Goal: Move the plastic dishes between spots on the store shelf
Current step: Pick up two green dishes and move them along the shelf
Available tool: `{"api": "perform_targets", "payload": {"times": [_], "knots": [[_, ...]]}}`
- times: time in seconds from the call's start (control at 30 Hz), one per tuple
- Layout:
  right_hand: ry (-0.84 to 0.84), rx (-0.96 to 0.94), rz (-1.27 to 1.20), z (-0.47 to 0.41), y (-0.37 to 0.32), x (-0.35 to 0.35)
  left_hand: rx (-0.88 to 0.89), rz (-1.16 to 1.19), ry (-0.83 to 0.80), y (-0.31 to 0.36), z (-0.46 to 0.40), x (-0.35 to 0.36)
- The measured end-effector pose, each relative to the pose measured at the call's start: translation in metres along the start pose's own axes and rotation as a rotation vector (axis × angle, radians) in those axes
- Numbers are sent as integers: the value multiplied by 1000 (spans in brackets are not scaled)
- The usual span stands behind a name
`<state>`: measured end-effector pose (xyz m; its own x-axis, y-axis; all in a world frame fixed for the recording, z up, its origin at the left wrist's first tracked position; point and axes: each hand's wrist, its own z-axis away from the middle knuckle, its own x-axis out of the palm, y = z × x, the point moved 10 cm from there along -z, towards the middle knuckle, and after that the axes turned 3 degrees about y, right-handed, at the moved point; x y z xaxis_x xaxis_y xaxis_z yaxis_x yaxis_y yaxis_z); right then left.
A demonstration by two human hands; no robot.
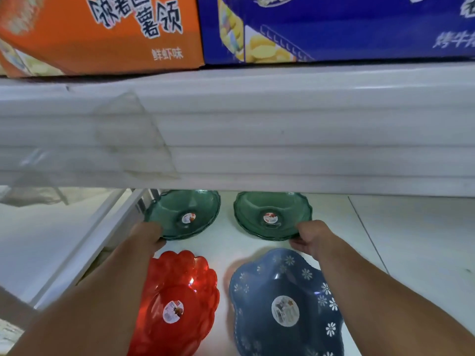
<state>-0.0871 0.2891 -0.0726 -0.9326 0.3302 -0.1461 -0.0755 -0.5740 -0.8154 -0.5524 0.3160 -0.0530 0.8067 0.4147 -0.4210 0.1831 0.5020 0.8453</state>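
1. 4 plastic dishes are seen on the white lower shelf (401,227): 2 green ones at the back, a red and a blue one in front
2. The left green dish (183,214) is gripped at its near-left rim by the left hand (149,233); the fingertips are hidden under the rim, so only the curled knuckles are shown
3. The right green dish (272,214) is held at its near-right rim by the right hand (312,237), with fingers curled around the edge; whether it is a single dish or a stack of several cannot be told
4. The far rims of both green dishes are cut off by the upper shelf edge (282,140)
5. The red dish (177,301) is partly covered by the left forearm and cropped at the bottom
6. The blue flowered dish (285,301) is likewise cropped, its right side overlapped by the right forearm
7. An orange carton (102,34) and a blue carton (347,27) are cut off above; the stickers' print cannot be read
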Motion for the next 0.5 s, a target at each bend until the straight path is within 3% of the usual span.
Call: {"api": "perform_targets", "payload": {"times": [0.07, 0.17, 0.5], "knots": [[9, 13, -26, -1, 1, 0, -133, 243, -36, -14, -5, 7], [6, 8, -48, -1, -1, 1, -220, 220, 12, -25, -6, 6], [52, -23, -177, 13, -13, -18, -180, 282, 1, 2, 24, 7]]}}
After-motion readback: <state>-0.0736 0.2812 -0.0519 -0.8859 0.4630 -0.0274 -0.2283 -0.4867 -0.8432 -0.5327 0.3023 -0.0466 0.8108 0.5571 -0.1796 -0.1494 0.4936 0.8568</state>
